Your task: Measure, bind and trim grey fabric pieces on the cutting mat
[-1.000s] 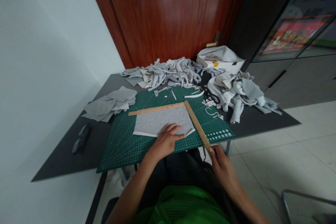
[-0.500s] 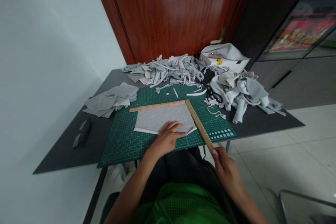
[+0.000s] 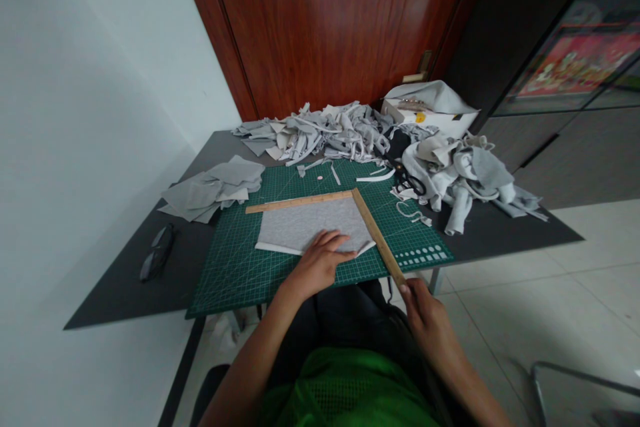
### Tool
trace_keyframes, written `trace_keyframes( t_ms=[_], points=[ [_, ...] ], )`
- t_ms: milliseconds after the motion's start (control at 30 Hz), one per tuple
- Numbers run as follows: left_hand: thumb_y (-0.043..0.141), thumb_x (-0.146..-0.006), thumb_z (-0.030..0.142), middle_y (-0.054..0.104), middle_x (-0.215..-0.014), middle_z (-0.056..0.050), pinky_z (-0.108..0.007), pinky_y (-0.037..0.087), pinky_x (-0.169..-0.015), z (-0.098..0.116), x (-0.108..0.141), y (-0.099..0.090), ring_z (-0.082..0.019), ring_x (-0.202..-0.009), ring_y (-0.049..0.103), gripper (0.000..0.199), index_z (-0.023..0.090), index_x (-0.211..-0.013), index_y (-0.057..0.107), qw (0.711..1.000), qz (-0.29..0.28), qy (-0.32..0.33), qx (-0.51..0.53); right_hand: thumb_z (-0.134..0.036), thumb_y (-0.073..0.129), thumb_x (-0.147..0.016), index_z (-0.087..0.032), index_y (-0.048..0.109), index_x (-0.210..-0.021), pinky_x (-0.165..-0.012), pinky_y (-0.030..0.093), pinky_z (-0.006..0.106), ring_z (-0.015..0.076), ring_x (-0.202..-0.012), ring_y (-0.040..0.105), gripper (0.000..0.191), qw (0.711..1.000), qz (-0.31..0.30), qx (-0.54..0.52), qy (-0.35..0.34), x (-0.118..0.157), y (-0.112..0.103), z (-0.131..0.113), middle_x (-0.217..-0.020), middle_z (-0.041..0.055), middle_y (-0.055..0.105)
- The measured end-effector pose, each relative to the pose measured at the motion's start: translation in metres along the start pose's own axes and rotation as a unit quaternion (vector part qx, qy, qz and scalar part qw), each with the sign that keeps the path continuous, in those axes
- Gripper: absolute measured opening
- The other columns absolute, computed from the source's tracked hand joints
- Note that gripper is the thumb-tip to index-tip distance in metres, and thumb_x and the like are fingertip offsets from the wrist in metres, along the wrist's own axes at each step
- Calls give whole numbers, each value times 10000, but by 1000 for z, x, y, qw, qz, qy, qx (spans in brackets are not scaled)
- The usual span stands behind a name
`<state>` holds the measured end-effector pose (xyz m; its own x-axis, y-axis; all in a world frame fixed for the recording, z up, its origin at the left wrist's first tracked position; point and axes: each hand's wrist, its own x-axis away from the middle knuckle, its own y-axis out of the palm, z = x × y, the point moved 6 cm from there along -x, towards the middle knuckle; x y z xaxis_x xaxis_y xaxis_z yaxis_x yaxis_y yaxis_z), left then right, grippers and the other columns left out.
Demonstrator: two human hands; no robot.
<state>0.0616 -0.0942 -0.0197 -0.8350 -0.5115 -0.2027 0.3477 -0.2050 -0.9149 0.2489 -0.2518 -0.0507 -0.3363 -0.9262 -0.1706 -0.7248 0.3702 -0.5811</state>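
A piece of grey fabric (image 3: pixel 310 220) with a pale lower edge lies on the green cutting mat (image 3: pixel 235 287). My left hand (image 3: pixel 323 257) rests flat on the fabric's near right part, fingers spread. An L-shaped wooden ruler (image 3: pixel 377 233) frames the fabric: its short arm runs along the far edge, its long arm down the right side. My right hand (image 3: pixel 425 310) grips the near end of the long arm, beyond the mat's front edge.
Grey fabric scraps (image 3: pixel 330 133) are heaped at the back, with another heap (image 3: pixel 465 173) at the right. Black scissors (image 3: pixel 410 180) lie beside it. Flat grey pieces (image 3: pixel 215 190) and eyeglasses (image 3: pixel 157 252) are on the left. A white box (image 3: pixel 435 117) stands at the back right.
The ruler's long arm has shifted slightly left, closer against the fabric's right edge, with my right hand. My left hand stays in place on the fabric.
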Motion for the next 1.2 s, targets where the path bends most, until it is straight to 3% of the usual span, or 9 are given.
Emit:
trace_keyframes(
  t_ms=[467,667,833,967,1100,1200],
  points=[
    [548,-817,-76,552,-1553,-19,-556,265,-1288,4,1,0,-261,-1506,400,699,334,-1366,690,1000,-7,14,-12,-473,382,-1066,-244,544,-943,-528,410,280,175,-535,561,306,999,-19,-27,-12,-2,13,-20,-659,-19,599],
    [530,-802,-81,634,-1446,-27,-507,357,-1239,15,-1,-2,-260,-1434,458,667,273,-1343,696,999,-4,23,-23,-531,379,-1063,-181,546,-1343,-516,444,292,194,-545,569,479,997,-28,-59,43,-2,16,-20,-634,-36,584],
    [540,-843,-31,693,-1264,-60,-474,441,-1140,31,-9,-3,-268,-1305,534,452,222,-1160,740,999,18,-5,-39,-505,346,-1075,-191,578,-1402,-520,462,293,198,-537,571,509,998,-43,-49,20,-5,14,-20,-633,-17,600],
    [531,-934,68,682,-1121,-87,-457,471,-1044,41,-13,1,-270,-1161,574,231,192,-1036,697,998,22,-16,-65,-436,331,-1081,-186,615,-1373,-696,566,316,224,-730,714,478,996,-69,-53,-8,-8,21,-21,-833,63,749],
    [505,-988,118,671,-1132,-73,-455,453,-1033,42,-13,2,-265,-1150,559,207,199,-1102,657,998,23,-15,-57,-401,323,-1080,-174,569,-1424,-727,575,320,238,-802,753,480,996,-86,-30,-11,-9,29,-19,-980,106,797],
    [537,-992,142,661,-1185,-63,-450,433,-1070,39,-13,2,-256,-1181,536,251,200,-1213,640,999,31,-15,-28,-401,311,-1077,-162,564,-1431,-669,559,315,248,-761,754,496,996,-93,-2,-12,-12,30,-18,-939,114,800]
  ],
)
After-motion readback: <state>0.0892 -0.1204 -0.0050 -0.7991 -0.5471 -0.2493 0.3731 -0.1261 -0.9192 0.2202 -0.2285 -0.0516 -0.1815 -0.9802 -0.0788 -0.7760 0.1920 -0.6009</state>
